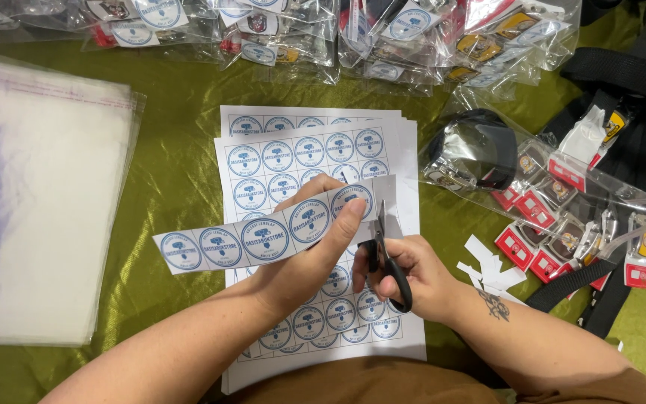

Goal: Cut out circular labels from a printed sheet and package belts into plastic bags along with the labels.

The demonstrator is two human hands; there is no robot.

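head view: left hand [304,262] pinches a strip of round blue stickers [263,233], grip closed on its right end; the strip juts left, its free end over the green cloth. right hand [409,273] holds black scissors [383,258], fingers through the loops, blades upright and touching the strip's right edge. both sit above a stack of sticker sheets [304,150] on the counter [173,150]. clear sleeves [46,194] lie well apart to the left; bagged lanyards [562,217] crowd the right edge; paper offcuts [487,265] lie just beside the right wrist.
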